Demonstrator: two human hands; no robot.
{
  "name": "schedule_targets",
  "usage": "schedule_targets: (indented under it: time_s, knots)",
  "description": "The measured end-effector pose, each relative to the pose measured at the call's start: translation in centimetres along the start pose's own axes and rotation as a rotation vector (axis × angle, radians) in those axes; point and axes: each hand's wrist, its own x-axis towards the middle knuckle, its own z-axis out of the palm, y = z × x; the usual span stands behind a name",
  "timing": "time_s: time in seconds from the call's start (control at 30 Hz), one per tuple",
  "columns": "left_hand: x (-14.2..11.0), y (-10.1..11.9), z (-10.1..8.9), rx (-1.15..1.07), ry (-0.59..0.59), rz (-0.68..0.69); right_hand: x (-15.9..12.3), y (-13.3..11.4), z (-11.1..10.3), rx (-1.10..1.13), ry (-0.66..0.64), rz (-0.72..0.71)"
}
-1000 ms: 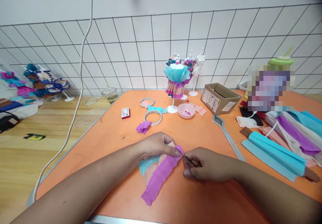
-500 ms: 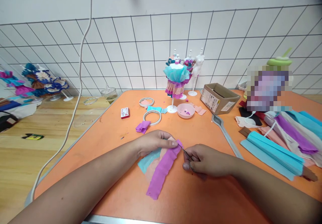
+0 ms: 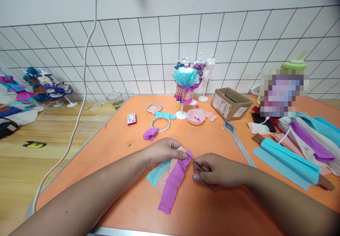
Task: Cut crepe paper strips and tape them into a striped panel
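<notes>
Pinched between the thumb and fingers of my left hand [image 3: 167, 151] is the top of a layered crepe paper piece. Its purple strip [image 3: 172, 186] hangs down toward me, puckered near the thumb. A peach layer [image 3: 162, 182] and a light blue layer [image 3: 159, 171] lie to the left of the purple. My right hand [image 3: 216, 169] is closed around slim metal tweezers [image 3: 198, 167]; their thin tip points left and meets the purple paper's upper edge beside my left thumb. The curled fingers partly hide the tool.
On the orange table [image 3: 127, 193] lie tape rolls [image 3: 160, 124], a purple paper scrap [image 3: 151, 134], a small red-and-white box [image 3: 131, 119] and a pink bowl [image 3: 196, 117]. Behind stand a dressed mannequin [image 3: 186, 78] and a cardboard box [image 3: 231, 103]. Crepe paper rolls [image 3: 289, 161] lie at right.
The purple strip's lower end has swung slightly right and toward me, and its top is more bunched. The tweezers' tip stays by the upper edge; both hands have barely shifted.
</notes>
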Motion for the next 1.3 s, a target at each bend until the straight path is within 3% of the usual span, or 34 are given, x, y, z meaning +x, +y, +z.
schedule_targets:
  time_s: [1.3]
  knots:
    - [-0.09, -0.02, 0.39, 0.006, 0.013, -0.032, 0.17, -0.03, 0.13, -0.018, -0.003, -0.004]
